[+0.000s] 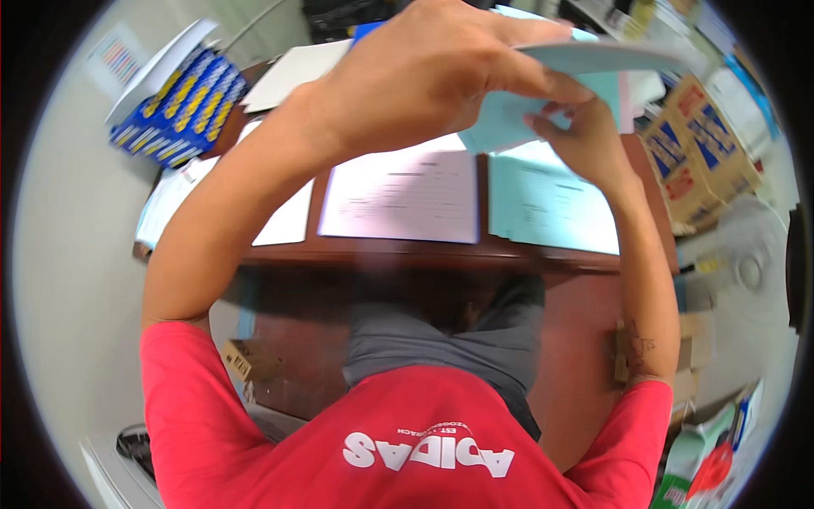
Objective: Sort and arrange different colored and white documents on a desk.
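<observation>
My left hand (439,70) is raised over the far side of the desk, its fingers around the near end of a light-blue paper stack or sheet (617,57) seen almost edge-on. Just below that paper is my right hand (588,137), thumb and fingers bent close together; whether they pinch anything is hidden. More light-blue paper (496,124) shows behind both hands, with a pink edge at its right. Beneath my hands lie a stack of pinkish-white printed forms (407,197) and, to its right, a fanned stack of light-blue printed forms (553,210).
The papers lie on a dark wooden desk (394,254). White sheets (286,216) and blue-and-yellow boxes (184,102) are at the left. A white folder or paper pile (296,73) lies farther back. At the right are a cardboard box (699,149) and a fan (750,267).
</observation>
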### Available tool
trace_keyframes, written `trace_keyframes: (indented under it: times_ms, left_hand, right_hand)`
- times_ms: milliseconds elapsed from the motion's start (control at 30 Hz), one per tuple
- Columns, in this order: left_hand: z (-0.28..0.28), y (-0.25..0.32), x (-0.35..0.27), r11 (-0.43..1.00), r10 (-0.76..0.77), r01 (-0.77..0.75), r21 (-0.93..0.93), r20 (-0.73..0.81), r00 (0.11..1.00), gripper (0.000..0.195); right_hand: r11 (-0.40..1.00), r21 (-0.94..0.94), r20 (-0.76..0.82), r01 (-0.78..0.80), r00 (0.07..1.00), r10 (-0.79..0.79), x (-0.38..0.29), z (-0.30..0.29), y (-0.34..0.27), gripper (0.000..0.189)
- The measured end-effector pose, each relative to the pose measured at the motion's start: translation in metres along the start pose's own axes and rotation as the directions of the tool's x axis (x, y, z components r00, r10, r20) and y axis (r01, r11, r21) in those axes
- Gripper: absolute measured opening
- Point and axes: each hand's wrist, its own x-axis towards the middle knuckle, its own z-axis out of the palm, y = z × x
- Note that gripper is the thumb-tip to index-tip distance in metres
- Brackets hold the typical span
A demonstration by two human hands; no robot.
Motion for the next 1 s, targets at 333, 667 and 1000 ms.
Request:
trace_keyframes:
  times_ms: [333, 667, 1000]
  left_hand:
    - [-0.039, 0.006, -0.265, 0.81, -0.441, 0.429, 0.4, -0.068, 0.895, 0.01]
    - [-0.013, 0.065, -0.362, 0.578, -0.816, 0.816, 0.028, 0.033, 0.577, 0.006]
    - [-0.043, 0.062, -0.352, 0.538, -0.786, 0.832, 0.134, 0.438, 0.437, 0.048]
  right_hand:
    - [0.879, 0.255, 0.212, 0.403, 0.864, -0.457, 0.012, 0.214, -0.152, 0.043]
    - [0.867, 0.214, 0.412, 0.45, 0.763, -0.498, -0.018, 0.258, -0.166, 0.017]
    - [0.862, 0.306, 0.365, 0.404, 0.786, -0.498, -0.025, 0.256, -0.172, 0.022]
